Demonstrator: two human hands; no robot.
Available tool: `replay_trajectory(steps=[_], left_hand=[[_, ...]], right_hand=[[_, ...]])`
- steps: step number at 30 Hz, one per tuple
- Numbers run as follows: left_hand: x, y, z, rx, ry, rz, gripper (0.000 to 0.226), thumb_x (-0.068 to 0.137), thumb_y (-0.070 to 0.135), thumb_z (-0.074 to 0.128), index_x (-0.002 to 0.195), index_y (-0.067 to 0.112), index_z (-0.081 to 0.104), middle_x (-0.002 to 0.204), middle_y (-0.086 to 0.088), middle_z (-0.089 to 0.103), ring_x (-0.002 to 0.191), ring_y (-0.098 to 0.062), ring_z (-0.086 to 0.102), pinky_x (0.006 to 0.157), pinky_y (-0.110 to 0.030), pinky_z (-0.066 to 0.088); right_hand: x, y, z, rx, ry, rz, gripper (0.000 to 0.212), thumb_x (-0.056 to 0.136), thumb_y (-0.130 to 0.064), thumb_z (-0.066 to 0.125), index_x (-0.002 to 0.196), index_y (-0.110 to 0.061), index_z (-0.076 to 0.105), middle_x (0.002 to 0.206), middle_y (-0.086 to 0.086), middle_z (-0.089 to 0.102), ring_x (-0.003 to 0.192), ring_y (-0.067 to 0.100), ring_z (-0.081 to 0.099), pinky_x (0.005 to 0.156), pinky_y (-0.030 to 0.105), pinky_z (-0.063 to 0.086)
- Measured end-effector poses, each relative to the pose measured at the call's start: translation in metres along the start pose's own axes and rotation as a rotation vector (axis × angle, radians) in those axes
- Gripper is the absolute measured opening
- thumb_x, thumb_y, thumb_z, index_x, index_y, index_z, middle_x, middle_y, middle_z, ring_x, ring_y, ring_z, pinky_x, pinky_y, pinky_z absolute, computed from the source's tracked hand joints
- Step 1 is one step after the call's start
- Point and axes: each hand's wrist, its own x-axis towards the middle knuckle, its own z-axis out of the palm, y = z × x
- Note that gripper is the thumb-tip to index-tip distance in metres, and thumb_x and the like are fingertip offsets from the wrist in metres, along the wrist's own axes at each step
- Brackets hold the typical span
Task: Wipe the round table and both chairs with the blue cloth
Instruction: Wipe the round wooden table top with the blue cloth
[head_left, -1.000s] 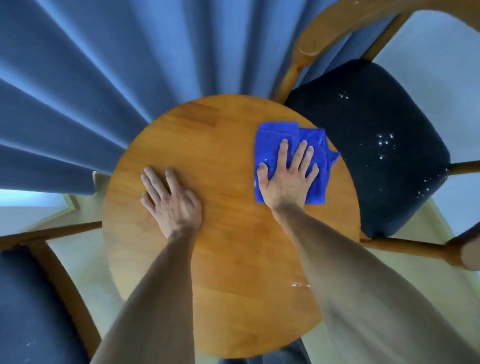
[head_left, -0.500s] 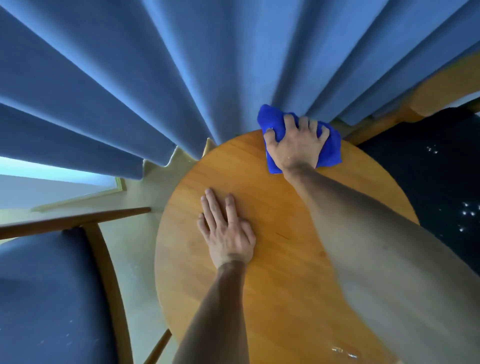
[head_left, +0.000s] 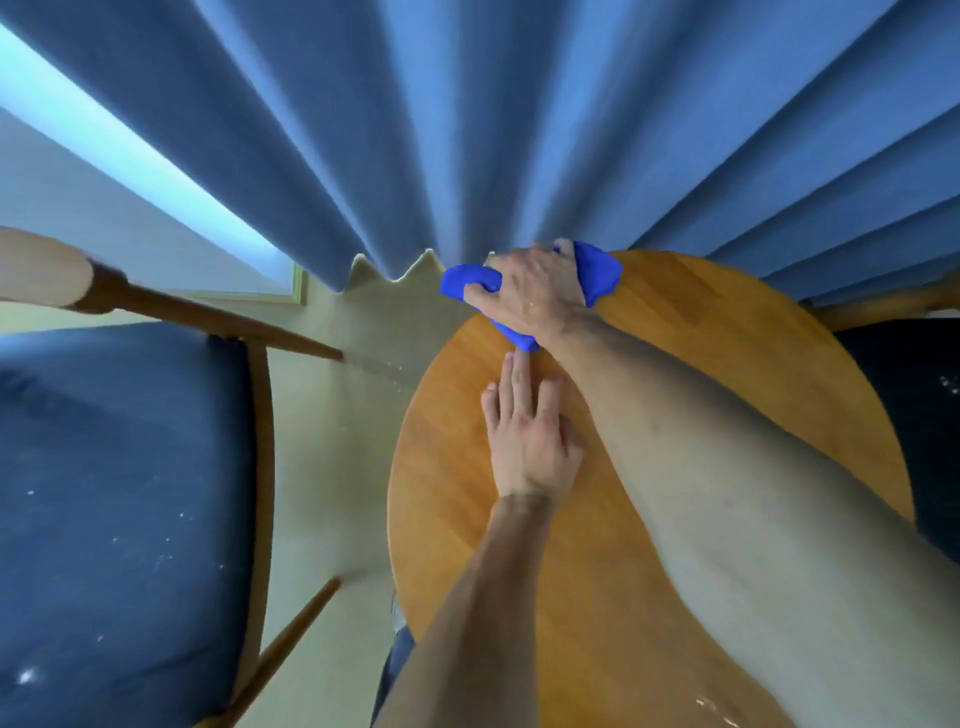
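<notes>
The round wooden table (head_left: 727, 374) fills the lower right of the head view. My right hand (head_left: 530, 293) is at the table's far left rim, its fingers curled over the bunched blue cloth (head_left: 602, 273), which hangs partly past the edge. My left hand (head_left: 524, 431) rests flat on the tabletop just below it, fingers straight. One chair with a dark blue seat (head_left: 119, 493) and wooden frame stands at the left, speckled with white crumbs. The other chair's dark seat (head_left: 930, 415) shows at the right edge.
Blue curtains (head_left: 415, 130) hang right behind the table's far edge. Pale floor (head_left: 332, 467) shows between the left chair and the table. A few white crumbs (head_left: 711, 709) lie on the near part of the tabletop.
My right hand has swept the cloth leftwards along the far rim and bunched it over the edge. The view has swung left, bringing the left chair into sight. My left hand stays flat on the table.
</notes>
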Motion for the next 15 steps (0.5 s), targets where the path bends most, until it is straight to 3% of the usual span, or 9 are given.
replay_trajectory(steps=[4,7,10,13,15], left_hand=[[-0.026,-0.071,-0.028,0.127,0.103,-0.278,0.045,0.081,0.022,0.053,0.124,0.01,0.057,0.151,-0.02,0.036,0.14,-0.035,0.033,0.111,-0.05,0.025],[-0.034,-0.12,-0.053,0.167,0.113,-0.463,0.045,0.091,0.021,0.04,0.134,0.011,0.048,0.144,-0.017,0.046,0.131,-0.032,0.043,0.107,-0.045,0.031],[-0.043,-0.15,-0.072,0.057,0.137,-0.611,0.038,0.097,0.017,0.035,0.132,0.012,0.049,0.125,-0.012,0.058,0.11,-0.032,0.056,0.092,-0.043,0.042],[-0.054,-0.169,-0.091,-0.083,0.308,-0.956,0.038,0.097,0.013,0.031,0.131,0.01,0.048,0.124,-0.014,0.057,0.106,-0.036,0.058,0.089,-0.045,0.045],[-0.06,-0.181,-0.098,-0.146,0.351,-1.093,0.039,0.097,0.011,0.03,0.132,0.009,0.046,0.126,-0.015,0.055,0.108,-0.038,0.057,0.09,-0.045,0.045]], right_hand=[[-0.02,-0.021,0.006,-0.038,0.011,-0.014,0.05,0.088,-0.06,0.033,0.089,-0.024,0.068,0.092,0.003,0.068,0.099,0.027,0.054,0.099,0.043,0.031],[-0.038,-0.053,0.01,-0.018,-0.018,-0.101,0.052,0.092,-0.058,0.03,0.085,-0.024,0.069,0.094,0.002,0.069,0.102,0.025,0.053,0.104,0.043,0.027],[-0.068,-0.094,0.018,-0.035,-0.051,-0.221,0.052,0.094,-0.054,0.028,0.082,-0.025,0.07,0.089,0.001,0.068,0.101,0.023,0.053,0.108,0.043,0.025],[-0.098,-0.122,0.024,-0.062,-0.085,-0.308,0.05,0.092,-0.052,0.031,0.084,-0.024,0.071,0.09,0.0,0.067,0.1,0.021,0.052,0.113,0.043,0.022],[-0.112,-0.127,0.027,-0.048,-0.08,-0.34,0.048,0.092,-0.051,0.035,0.087,-0.021,0.072,0.094,0.001,0.067,0.103,0.022,0.051,0.115,0.044,0.019]])
